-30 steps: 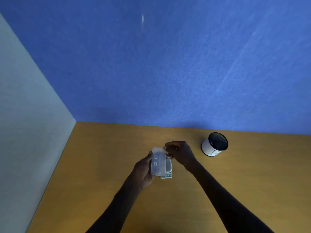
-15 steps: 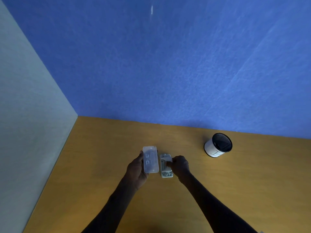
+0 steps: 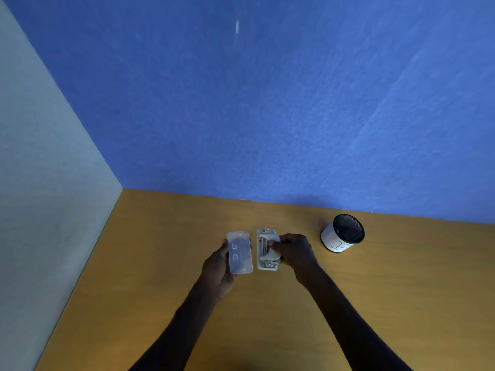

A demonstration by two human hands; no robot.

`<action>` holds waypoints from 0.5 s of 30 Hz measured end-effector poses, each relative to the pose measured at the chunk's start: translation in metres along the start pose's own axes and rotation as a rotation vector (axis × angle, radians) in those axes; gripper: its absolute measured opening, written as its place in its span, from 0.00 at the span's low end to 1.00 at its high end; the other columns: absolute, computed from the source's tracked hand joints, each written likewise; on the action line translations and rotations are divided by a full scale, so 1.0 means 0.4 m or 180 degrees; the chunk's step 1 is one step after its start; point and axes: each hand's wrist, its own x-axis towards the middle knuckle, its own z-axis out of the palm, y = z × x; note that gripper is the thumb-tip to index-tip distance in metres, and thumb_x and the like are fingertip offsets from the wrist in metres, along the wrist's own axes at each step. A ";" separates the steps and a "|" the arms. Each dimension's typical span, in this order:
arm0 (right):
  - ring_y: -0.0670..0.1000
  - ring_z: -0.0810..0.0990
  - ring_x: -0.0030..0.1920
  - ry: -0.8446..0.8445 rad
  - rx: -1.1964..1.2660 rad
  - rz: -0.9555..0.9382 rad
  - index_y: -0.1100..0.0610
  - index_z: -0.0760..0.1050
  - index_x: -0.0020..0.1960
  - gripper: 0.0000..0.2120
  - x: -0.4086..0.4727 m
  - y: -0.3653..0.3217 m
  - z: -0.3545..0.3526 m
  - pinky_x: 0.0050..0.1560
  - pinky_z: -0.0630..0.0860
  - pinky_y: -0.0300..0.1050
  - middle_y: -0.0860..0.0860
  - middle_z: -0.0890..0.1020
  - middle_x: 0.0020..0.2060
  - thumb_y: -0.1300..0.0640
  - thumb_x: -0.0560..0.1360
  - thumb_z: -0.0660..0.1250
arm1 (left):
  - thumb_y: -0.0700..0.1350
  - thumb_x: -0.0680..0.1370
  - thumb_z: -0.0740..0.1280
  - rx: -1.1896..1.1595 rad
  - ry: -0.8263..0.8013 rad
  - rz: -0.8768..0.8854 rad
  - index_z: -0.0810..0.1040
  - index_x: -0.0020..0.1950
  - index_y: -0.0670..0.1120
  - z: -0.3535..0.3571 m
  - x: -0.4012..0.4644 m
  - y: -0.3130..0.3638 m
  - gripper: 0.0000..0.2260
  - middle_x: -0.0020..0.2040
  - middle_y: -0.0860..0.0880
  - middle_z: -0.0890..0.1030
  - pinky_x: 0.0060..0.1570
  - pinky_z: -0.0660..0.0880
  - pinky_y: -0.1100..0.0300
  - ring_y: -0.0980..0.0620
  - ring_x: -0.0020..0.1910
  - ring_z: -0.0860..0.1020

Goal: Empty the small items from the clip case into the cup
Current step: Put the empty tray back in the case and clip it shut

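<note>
The clip case is open in two parts over the wooden table (image 3: 267, 330). My left hand (image 3: 218, 266) holds the clear plastic lid (image 3: 239, 252) flat, its inside facing up. Just right of it sits the case base (image 3: 265, 250), pale, with small metal items visible at its ends. My right hand (image 3: 296, 251) grips the base from the right, fingers curled over its middle. The cup (image 3: 342, 233), white with a black mesh inside, stands upright to the right, about a hand's width from my right hand.
A blue wall (image 3: 267, 116) rises straight behind the table's far edge. A pale grey-green wall (image 3: 40, 183) closes the left side. Bare tabletop stretches to the right of the cup and toward me.
The lid came off the base and moved left in my left hand. My right hand dropped onto the base and now grips it. Since half a second ago, little has shifted.
</note>
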 end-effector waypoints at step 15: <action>0.57 0.88 0.44 -0.0164 -0.0067 -0.0313 0.66 0.83 0.48 0.09 -0.076 -0.078 0.033 0.49 0.84 0.61 0.60 0.87 0.43 0.62 0.71 0.76 | 0.48 0.82 0.59 0.0033 -0.0379 0.0003 0.78 0.62 0.36 0.072 -0.036 -0.022 0.18 0.49 0.41 0.85 0.41 0.82 0.54 0.46 0.44 0.84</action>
